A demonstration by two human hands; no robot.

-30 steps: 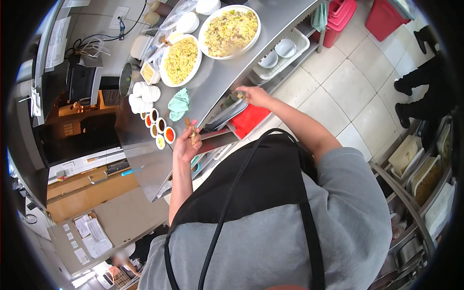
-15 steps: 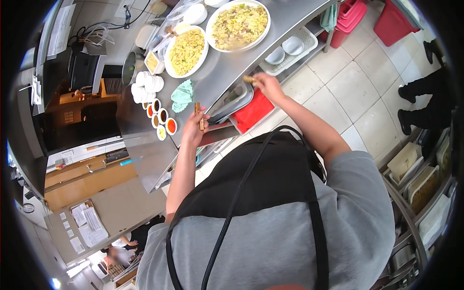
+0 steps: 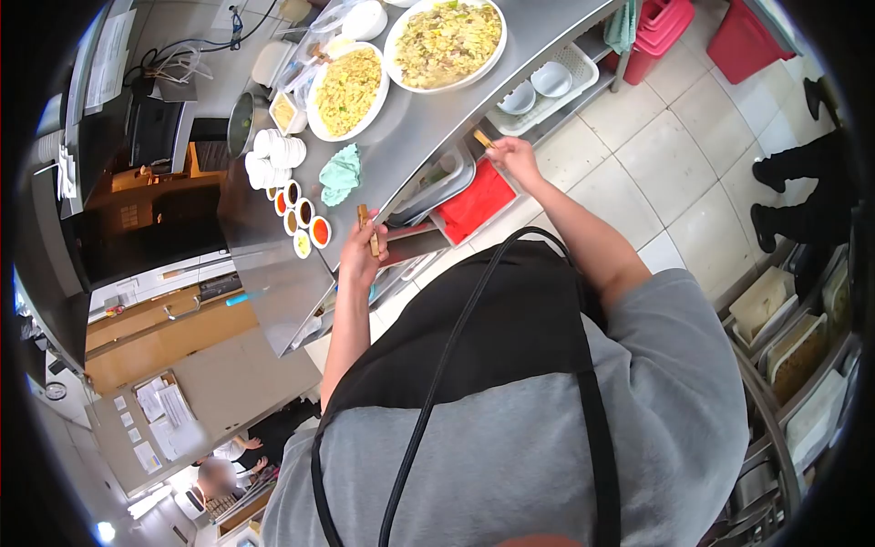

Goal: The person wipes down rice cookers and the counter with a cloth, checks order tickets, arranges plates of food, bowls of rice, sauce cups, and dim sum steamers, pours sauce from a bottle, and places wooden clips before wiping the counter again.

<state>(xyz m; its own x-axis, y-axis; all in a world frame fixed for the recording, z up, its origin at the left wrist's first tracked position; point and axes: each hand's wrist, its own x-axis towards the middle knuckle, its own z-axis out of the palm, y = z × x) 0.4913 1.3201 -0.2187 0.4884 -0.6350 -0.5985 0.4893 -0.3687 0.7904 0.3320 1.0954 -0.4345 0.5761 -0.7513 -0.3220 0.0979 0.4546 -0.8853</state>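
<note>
My left hand (image 3: 361, 253) is closed around slim brown wooden pieces (image 3: 373, 239) that look like clothespins, just off the edge of the steel counter (image 3: 398, 144). Pinched in the fingertips of my right hand (image 3: 516, 159) is a similar small brown wooden piece (image 3: 482, 138). Their exact kind is too small to make out. Nearest my left hand on the counter are a crumpled green cloth (image 3: 340, 175) and small cups of sauce (image 3: 320, 232). Beneath my right hand, a lower shelf carries a tray with red cloth-like material (image 3: 476, 205).
Two large fried rice plates (image 3: 447, 46) (image 3: 347, 94) stand on the counter near stacked white cups (image 3: 275, 157). A white basket with bowls (image 3: 550, 80) sits on the shelf below. Red bins (image 3: 658, 38) stand on the tiled floor. Another person's legs (image 3: 802, 196) are at right.
My right hand has shifted slightly right and its wooden piece is sharper now. My left hand has moved slightly left and down, still holding its pieces. The view has shifted a little.
</note>
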